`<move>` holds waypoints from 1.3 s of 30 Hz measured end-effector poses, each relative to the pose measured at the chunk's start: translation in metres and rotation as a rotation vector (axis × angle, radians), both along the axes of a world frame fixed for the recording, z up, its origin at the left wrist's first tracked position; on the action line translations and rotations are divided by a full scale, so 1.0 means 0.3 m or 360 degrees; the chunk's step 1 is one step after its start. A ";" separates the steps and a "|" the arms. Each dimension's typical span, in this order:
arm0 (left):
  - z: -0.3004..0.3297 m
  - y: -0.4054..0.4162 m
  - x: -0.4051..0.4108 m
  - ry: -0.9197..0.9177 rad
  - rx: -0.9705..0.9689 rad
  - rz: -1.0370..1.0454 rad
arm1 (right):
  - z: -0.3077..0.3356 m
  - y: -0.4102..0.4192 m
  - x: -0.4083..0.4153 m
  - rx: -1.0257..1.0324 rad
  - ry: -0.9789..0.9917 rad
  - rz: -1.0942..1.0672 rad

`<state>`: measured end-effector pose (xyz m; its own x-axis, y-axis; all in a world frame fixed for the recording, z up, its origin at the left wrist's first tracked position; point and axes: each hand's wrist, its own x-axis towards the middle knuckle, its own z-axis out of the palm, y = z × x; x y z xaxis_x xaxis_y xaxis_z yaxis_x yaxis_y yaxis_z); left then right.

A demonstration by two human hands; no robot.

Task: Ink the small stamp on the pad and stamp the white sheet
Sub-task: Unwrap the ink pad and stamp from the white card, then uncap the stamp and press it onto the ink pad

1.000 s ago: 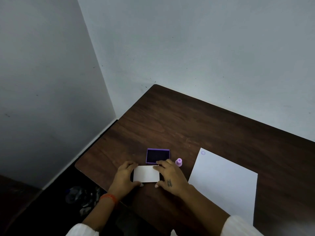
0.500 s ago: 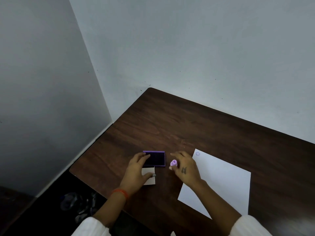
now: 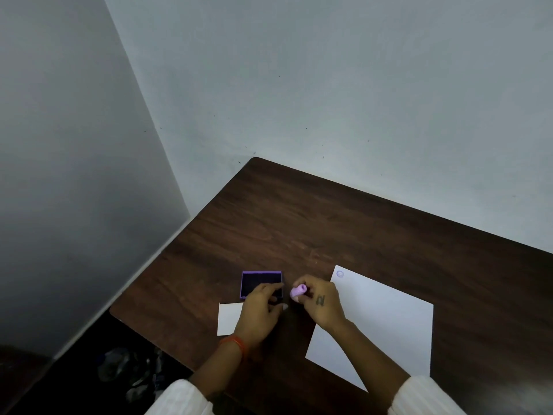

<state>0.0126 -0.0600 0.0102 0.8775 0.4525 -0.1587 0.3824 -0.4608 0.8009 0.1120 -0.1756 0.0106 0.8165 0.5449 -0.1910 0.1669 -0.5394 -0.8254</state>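
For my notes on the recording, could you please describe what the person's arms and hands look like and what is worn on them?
Both hands are bare, with no gloves or rings that I can make out. The left hand has an orange band around its wrist. The right hand carries a small dark mark on its back, like a tattoo. White sleeves cover both arms at the bottom edge of the view.

The table [image 3: 344,223] is dark wood-grain with a dull sheen. The sheet [image 3: 389,319] and card [image 3: 229,319] look like matt white paper. The stamp [image 3: 298,290] seems smooth lilac plastic; the pad [image 3: 254,280] has a purple plastic rim and dark matt inside.
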 end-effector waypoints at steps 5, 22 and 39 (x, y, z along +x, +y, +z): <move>0.027 -0.009 0.034 -0.0049 -0.0436 0.0076 | 0.017 -0.014 0.004 0.0228 0.0595 -0.0166; 0.066 0.007 0.033 -0.0108 -0.1087 0.0204 | 0.078 -0.058 0.001 0.0549 0.0928 -0.0201; -0.043 -0.063 0.013 0.0142 -0.0437 -0.0089 | 0.072 -0.134 0.010 0.1245 0.1997 -0.0694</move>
